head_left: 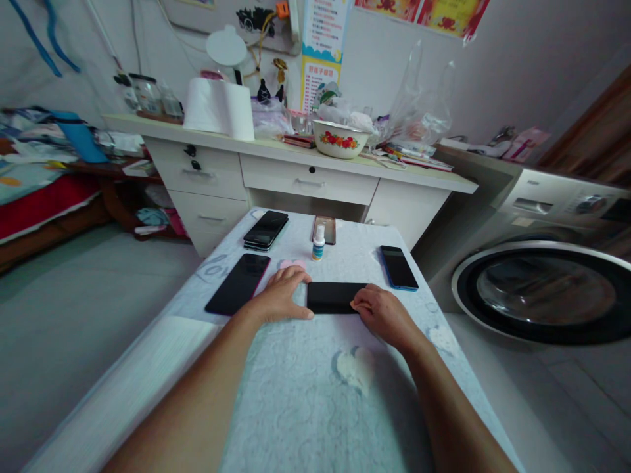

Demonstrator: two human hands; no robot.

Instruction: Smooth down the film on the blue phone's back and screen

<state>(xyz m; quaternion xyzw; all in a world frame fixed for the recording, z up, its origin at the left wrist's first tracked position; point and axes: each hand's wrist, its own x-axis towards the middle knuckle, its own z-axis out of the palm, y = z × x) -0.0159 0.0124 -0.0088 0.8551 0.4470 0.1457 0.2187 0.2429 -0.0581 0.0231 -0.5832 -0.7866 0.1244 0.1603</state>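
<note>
A black smartphone [331, 298] lies sideways and screen up on the cloth-covered table, between my two hands. My left hand [286, 295] grips its left end, with the thumb at the near corner and the fingers at the far corner. My right hand [382, 312] is closed over the phone's right end, its fingertips down on the screen. Something small and orange-pink shows at those fingertips, too small to name. Beyond the phone stands a small white spray bottle [318, 246] with a blue and yellow label. A pink item [292, 264] lies just past my left fingers.
Left on the table are a large dark-screened device [239, 284] and a stack of phones [266, 228]. A blue-edged phone [399, 267] lies at right, a phone case [325, 230] at the back. A white desk [310, 180] stands behind, a washing machine [522, 177] at right.
</note>
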